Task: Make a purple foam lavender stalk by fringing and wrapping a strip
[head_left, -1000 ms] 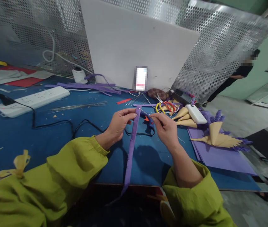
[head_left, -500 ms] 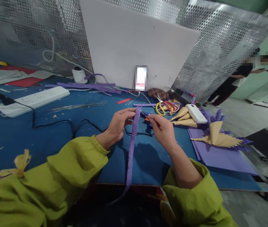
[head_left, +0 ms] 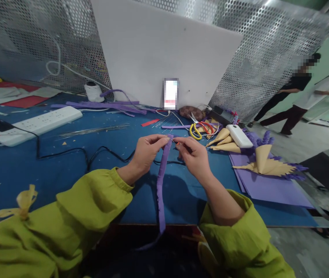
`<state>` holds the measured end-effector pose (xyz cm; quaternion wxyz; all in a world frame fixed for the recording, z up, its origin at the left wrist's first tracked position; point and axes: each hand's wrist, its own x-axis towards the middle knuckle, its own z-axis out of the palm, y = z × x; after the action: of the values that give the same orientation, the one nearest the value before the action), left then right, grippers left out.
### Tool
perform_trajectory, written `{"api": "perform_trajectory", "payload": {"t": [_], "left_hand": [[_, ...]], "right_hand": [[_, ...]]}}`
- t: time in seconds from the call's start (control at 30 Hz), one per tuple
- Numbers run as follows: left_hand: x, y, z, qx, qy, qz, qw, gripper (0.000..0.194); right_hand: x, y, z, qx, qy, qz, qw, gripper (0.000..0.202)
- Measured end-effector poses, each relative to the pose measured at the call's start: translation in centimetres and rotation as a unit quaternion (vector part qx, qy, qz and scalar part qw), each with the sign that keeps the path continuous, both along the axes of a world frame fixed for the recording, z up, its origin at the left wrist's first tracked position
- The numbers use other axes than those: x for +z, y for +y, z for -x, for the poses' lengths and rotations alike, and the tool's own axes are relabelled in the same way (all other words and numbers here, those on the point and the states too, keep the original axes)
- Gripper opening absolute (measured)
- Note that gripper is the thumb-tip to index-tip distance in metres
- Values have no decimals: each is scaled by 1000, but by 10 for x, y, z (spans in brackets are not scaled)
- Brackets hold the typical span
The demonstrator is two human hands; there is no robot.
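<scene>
A long purple strip [head_left: 160,181] hangs from my fingertips down past the front edge of the blue table [head_left: 103,204]. My left hand [head_left: 147,154] pinches its upper end between thumb and fingers. Close to that same end, on the right, my right hand [head_left: 193,154] is closed, thumb against fingers, on what looks like a thin wire; its tip meets the strip. Something orange shows beside the right fingers, too small to name.
Behind the hands stand a lit phone [head_left: 170,94], yellow-handled scissors [head_left: 195,131] and a patterned pouch [head_left: 191,112]. Tan paper cones and a white power bank [head_left: 239,136] lie right, near purple sheets [head_left: 277,189]. A white power strip [head_left: 36,125] is left. Two people are at the far right.
My right hand has come closer to my left hand at the top of the strip. The strip's lower part has swung slightly right. The people in the background have moved.
</scene>
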<state>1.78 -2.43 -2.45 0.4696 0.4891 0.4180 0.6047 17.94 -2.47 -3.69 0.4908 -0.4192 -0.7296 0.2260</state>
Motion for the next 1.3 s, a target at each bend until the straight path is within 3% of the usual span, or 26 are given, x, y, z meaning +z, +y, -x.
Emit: {"api": "perform_trajectory", "payload": {"t": [0.27,0.57,0.7,0.87,1.17,1.3], "left_hand": [[-1,0,2,-29,28,5,999,12],[-1,-1,1,-36,18,9,999,10],[0,-1,1,-37,14,9,999,10],[1,-1,2,-34,6,21,999,12],[3,-1,4,-74,-36,120,989,18],[2,0,5,-78,-21,126,989,21]], "right_hand": [[2,0,2,50,139,109,983,22],[3,-2,1,60,142,103,983,26],[1,-2,2,45,114,65,990,25],[1,-7,3,-22,3,-48,999,27],[-2,-6,0,-79,-132,-159,975,34],[-4,-5,-2,-89,-193,-190,959,36]]}}
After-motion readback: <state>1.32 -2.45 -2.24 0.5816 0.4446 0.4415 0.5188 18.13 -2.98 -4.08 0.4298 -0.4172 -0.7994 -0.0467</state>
